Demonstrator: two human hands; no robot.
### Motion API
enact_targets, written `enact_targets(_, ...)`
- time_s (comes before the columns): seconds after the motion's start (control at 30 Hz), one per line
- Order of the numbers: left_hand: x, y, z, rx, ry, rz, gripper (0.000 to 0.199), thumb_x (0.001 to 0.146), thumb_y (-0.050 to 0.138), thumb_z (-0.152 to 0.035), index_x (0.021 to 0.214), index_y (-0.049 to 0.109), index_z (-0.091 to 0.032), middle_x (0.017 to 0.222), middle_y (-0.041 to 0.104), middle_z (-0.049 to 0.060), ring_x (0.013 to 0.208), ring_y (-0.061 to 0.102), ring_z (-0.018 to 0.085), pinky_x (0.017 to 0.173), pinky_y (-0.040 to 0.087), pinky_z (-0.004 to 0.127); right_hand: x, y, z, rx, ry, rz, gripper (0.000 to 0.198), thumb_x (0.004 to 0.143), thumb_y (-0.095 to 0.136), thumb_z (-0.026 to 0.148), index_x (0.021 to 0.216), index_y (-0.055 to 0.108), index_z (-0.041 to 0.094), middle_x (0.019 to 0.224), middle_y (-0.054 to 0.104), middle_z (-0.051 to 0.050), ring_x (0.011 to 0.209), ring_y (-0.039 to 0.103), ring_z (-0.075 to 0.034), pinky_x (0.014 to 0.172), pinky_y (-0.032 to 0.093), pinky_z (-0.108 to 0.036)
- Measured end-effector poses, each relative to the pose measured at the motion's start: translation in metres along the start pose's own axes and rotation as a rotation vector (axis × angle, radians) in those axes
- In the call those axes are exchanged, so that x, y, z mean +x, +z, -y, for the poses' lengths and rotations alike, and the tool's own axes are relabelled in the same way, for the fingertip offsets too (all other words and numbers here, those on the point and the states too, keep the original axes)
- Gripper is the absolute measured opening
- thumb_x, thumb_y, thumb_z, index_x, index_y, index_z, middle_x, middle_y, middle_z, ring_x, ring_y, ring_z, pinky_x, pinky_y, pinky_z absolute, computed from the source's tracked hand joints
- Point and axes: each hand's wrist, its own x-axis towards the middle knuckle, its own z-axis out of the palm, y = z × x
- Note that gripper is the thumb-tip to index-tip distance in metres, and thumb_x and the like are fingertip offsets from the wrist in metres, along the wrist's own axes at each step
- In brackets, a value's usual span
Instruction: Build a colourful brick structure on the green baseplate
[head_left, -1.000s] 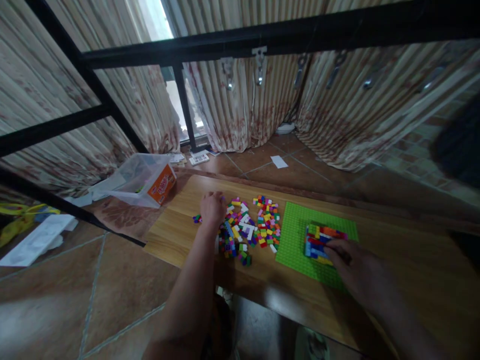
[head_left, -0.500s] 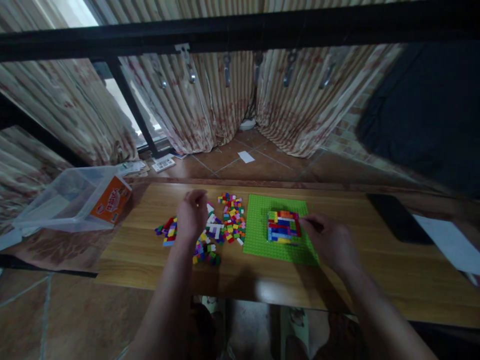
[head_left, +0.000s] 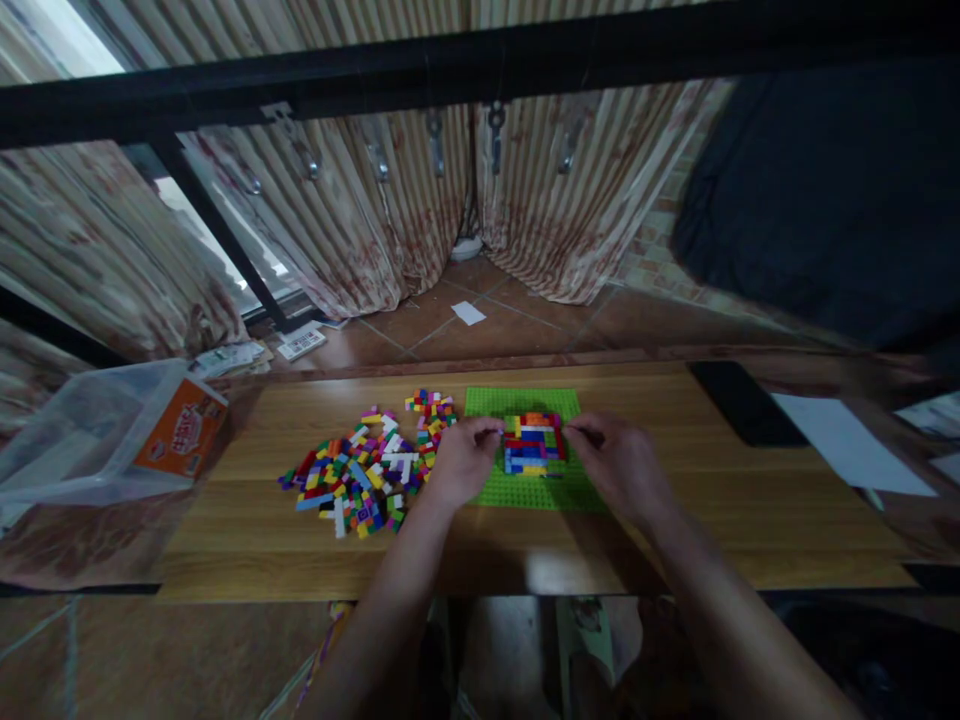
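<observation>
A low build of multicoloured toy bricks [head_left: 534, 445] stands on a green studded baseplate [head_left: 517, 493]. My left hand [head_left: 463, 462] is over the plate's left side, thumb and finger pinched at the build's upper left corner. A small purplish toy brick [head_left: 500, 431] seems to show at those fingertips, though it is hard to make out. On the other side, my right hand [head_left: 621, 465] has its fingers closed together by the build's right edge. Whether anything is between them is hidden. Left of the plate spreads a loose pile of mixed bricks [head_left: 365, 472].
A clear plastic bin [head_left: 82, 430] with an orange label is left of the wooden table [head_left: 240, 520]. To the right lie a dark flat tablet-like object [head_left: 746, 402] and a white paper sheet [head_left: 851, 445]. A dark rail [head_left: 337, 95] crosses in front of the curtains.
My left hand has moved right, from above the loose brick pile to the build's left side. My right hand stays by the build's right edge. The view has shifted to the right.
</observation>
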Motion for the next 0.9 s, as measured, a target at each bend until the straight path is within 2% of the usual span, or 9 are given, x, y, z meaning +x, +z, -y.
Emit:
enact_targets(0.23, 0.011, 0.005, 0.002, -0.002, -0.039, -0.052, 0.019, 0.081, 0.059, -0.009, 0.094, 0.07, -0.016, 0.093, 0.075, 0.006, 0.086, 0.069, 0.017, 0.082, 0.053, 0.026, 0.0, 0.0, -0.004, -0.018, -0.004, 0.032, 0.024, 0.088, 0.05, 0.032, 0.08, 0.069, 0.019, 0.078, 0.071, -0.004, 0.07, 0.062, -0.018, 0.067, 0.042, -0.029)
enact_targets(0.47, 0.011, 0.006, 0.004, 0.055, 0.017, 0.02, 0.016, 0.082, 0.056, -0.011, 0.083, 0.07, -0.018, 0.086, 0.074, 0.003, 0.084, 0.068, 0.016, 0.077, 0.052, 0.025, -0.001, 0.001, -0.007, -0.055, -0.017, 0.046, 0.025, 0.089, 0.048, 0.032, 0.083, 0.069, 0.02, 0.078, 0.071, -0.005, 0.07, 0.063, -0.018, 0.067, 0.042, -0.029)
enact_targets(0.67, 0.011, 0.01, 0.006, 0.078, 0.049, 0.012, 0.017, 0.084, 0.056, -0.016, 0.08, 0.072, -0.02, 0.085, 0.075, 0.001, 0.084, 0.068, 0.016, 0.077, 0.052, 0.024, -0.001, 0.002, -0.007, -0.056, -0.014, 0.078, 0.024, 0.089, 0.049, 0.031, 0.084, 0.069, 0.019, 0.08, 0.071, -0.005, 0.072, 0.063, -0.019, 0.07, 0.043, -0.03)
enact_targets(0.9, 0.014, 0.013, 0.003, -0.042, -0.074, -0.072, 0.006, 0.078, 0.066, -0.015, 0.074, 0.07, -0.017, 0.076, 0.074, 0.002, 0.073, 0.069, 0.015, 0.068, 0.052, 0.023, -0.002, 0.006, -0.007, -0.088, -0.037, 0.083, 0.025, 0.09, 0.048, 0.032, 0.085, 0.069, 0.02, 0.082, 0.072, -0.006, 0.073, 0.064, -0.019, 0.071, 0.044, -0.031)
